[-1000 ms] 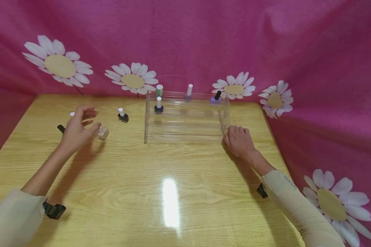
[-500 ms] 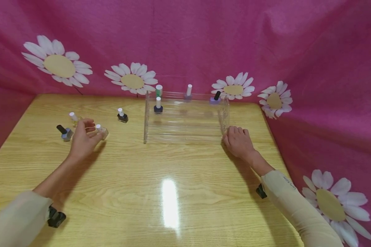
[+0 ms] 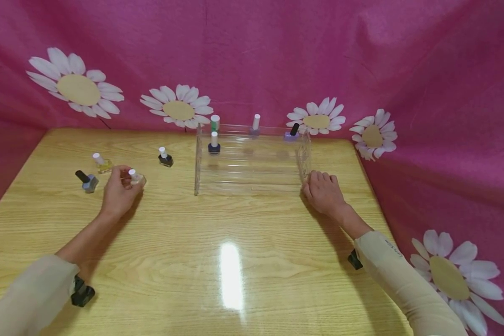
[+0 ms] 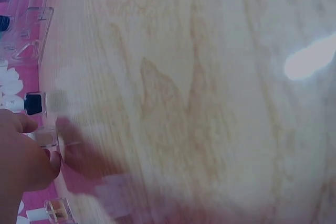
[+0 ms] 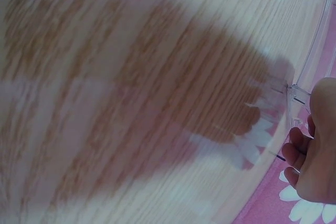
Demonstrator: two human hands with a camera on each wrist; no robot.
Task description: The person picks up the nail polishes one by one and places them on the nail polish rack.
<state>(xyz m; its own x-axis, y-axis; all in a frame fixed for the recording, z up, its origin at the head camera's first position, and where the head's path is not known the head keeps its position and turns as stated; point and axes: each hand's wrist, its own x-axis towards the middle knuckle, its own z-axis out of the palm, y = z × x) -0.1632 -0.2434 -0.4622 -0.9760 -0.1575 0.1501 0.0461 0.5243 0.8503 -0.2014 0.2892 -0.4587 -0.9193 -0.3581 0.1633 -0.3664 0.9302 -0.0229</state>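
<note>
My left hand [image 3: 119,195] has its thumb and fingers around a beige nail polish bottle [image 3: 140,179] with a white cap, low over the table's left side. In the left wrist view, the bottle's clear glass [image 4: 46,137] shows between thumb and fingers. My right hand [image 3: 323,190] grips the front right corner of a clear acrylic display rack [image 3: 252,183], its fingers curled. Toward the back of the rack stand a green bottle [image 3: 215,124], a dark blue bottle [image 3: 214,148], a pale lilac bottle [image 3: 255,131] and a purple bottle [image 3: 291,136] with a black cap.
On the table's left part are a black-capped grey-blue bottle [image 3: 90,184], a yellowish bottle [image 3: 105,165] and a dark bottle [image 3: 165,159], both white-capped. A pink cloth [image 3: 252,56] with daisies hangs behind the wooden table [image 3: 172,261] and along its right side.
My left hand has moved right and down to the beige bottle and closed its fingers on it, uncovering the grey-blue and yellowish bottles. The right hand has stayed at the rack's corner.
</note>
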